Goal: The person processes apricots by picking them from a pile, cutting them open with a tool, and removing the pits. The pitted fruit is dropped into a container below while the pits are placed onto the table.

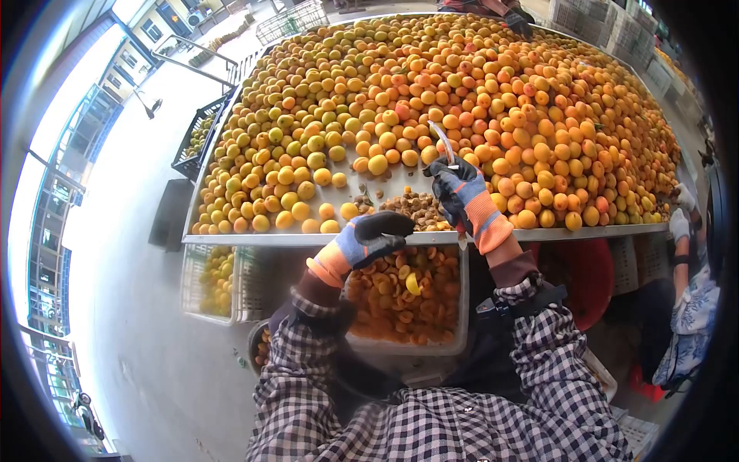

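My right hand [464,196], in a grey, blue and orange glove with dark fingers, is closed around a small knife [442,141]. Its thin curved blade points up and away from me. My left hand [369,242], gloved alike, hovers at the table's front edge with its fingers stretched to the right and nothing visible in them. Just below it, a yellow apricot half [413,284] shows above a bin of cut apricot halves [400,319]. Between my hands, a pile of brown apricot pits [419,209] lies on the metal tabletop [339,202]. Whole apricots [462,100] cover most of the table.
A crate of yellow-green fruit [218,285] stands under the table's left side. A black crate [198,137] sits beyond the left edge. One person's gloved hand [519,23] is at the far side; another person's gloved hands [680,212] are at the right. A red tub [589,281] stands below.
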`<state>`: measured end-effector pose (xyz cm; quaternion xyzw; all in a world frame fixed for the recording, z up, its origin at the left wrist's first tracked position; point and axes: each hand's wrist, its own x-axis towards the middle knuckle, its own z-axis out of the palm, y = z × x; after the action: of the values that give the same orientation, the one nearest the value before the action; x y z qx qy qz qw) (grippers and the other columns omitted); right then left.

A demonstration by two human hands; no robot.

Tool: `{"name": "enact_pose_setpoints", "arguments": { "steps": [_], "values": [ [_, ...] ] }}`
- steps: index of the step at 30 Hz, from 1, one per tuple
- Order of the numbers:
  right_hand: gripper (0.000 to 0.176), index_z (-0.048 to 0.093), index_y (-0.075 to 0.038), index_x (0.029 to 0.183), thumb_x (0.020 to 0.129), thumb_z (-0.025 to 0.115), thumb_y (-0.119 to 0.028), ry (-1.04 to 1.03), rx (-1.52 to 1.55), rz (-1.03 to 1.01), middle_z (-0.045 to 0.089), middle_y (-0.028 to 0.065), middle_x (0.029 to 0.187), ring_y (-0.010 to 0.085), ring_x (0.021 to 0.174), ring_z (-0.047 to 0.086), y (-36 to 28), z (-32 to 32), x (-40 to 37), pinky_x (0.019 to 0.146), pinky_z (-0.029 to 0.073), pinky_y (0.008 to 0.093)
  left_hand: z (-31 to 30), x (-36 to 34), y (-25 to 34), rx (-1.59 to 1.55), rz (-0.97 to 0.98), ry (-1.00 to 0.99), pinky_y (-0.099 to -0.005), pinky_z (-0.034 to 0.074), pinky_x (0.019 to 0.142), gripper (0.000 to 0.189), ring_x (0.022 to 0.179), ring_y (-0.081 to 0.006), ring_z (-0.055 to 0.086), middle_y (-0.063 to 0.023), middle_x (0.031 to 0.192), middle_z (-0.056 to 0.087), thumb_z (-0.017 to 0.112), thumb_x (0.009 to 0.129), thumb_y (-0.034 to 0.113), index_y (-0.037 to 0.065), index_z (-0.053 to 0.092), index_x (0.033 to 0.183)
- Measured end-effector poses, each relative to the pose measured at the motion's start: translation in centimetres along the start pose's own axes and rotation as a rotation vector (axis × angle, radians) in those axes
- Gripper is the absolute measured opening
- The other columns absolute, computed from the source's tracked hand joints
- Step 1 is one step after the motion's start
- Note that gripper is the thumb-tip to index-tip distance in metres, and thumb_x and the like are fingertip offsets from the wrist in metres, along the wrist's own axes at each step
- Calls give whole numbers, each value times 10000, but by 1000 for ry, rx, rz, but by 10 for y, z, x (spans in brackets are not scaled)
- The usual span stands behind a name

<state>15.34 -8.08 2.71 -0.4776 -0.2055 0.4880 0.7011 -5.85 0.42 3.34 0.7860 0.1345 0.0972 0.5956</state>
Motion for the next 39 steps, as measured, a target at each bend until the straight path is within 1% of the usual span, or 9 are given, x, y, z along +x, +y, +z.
{"name": "enact_pose_setpoints", "arguments": {
  "steps": [2, 6, 8, 11, 13, 19, 26, 33, 39],
  "values": [
    [84, 615, -70, 942, 890, 654, -122, 23, 6, -50, 534, -9, 581, 64, 352, 398, 13, -9, 15, 314, 297, 219, -13, 7, -20, 45, 10, 208, -195, 498, 601, 245, 822, -78, 656, -19, 950, 703, 580, 913, 177, 46, 657, 1105],
    [91, 630, -76, 957, 880, 658, -114, 19, -129, -44, 547, -12, 591, 60, 344, 397, 14, -13, 14, 314, 304, 214, -28, 14, -37, -141, -211, 386, -258, 507, 692, 212, 789, -124, 654, -60, 936, 708, 621, 848, 97, 30, 676, 1041],
    [88, 645, -73, 966, 881, 648, -97, 22, -131, -74, 555, -12, 597, 47, 373, 415, 12, -12, 11, 330, 307, 204, -43, 22, -56, 331, -110, 418, -297, 518, 751, 188, 826, -179, 670, -83, 961, 710, 653, 828, 117, 58, 696, 1001],
    [81, 653, -69, 962, 883, 641, -82, 21, -82, -111, 558, -18, 606, 38, 408, 434, 17, -14, 14, 357, 310, 189, -83, 34, -56, 465, -289, 450, -339, 507, 841, 265, 970, -263, 652, -103, 1023, 693, 717, 776, 199, 102, 701, 1022],
    [80, 656, -71, 962, 885, 638, -70, 7, -32, -110, 558, -23, 613, 35, 424, 440, 12, -10, 13, 365, 313, 185, -120, 47, -67, 829, -425, 551, -370, 503, 867, 304, 1013, -309, 631, -121, 1094, 665, 697, 789, 252, 121, 681, 1062],
    [76, 614, -72, 974, 900, 630, -78, -21, -69, -67, 552, -36, 641, 21, 485, 464, -1, -7, 8, 415, 340, 162, -171, 84, -69, 1154, -756, 495, -391, 482, 922, 426, 1124, -314, 576, -136, 1175, 622, 689, 800, 306, 134, 599, 1179],
    [88, 612, -61, 959, 887, 656, -85, -24, -113, -39, 555, -37, 667, 22, 537, 488, -17, 2, 0, 467, 381, 168, -169, 110, -94, 1310, -784, 511, -381, 482, 927, 471, 1130, -286, 577, -138, 1181, 608, 721, 763, 253, 79, 588, 1181],
    [105, 612, -46, 999, 897, 597, -67, -8, -121, -102, 570, -1, 655, 35, 505, 478, -13, 0, -5, 416, 344, 167, -187, 74, -119, 1092, -493, 584, -395, 472, 917, 495, 1093, -342, 561, -134, 1160, 606, 790, 686, 246, 140, 584, 1123],
    [132, 621, -72, 981, 875, 680, -125, 17, -115, -54, 550, -38, 639, 17, 473, 443, -11, 1, -5, 398, 321, 172, -182, 59, -111, 456, 12, 575, -293, 493, 898, 523, 1071, -166, 581, -62, 1227, 582, 727, 784, 25, 38, 527, 1267]
  ]
}}
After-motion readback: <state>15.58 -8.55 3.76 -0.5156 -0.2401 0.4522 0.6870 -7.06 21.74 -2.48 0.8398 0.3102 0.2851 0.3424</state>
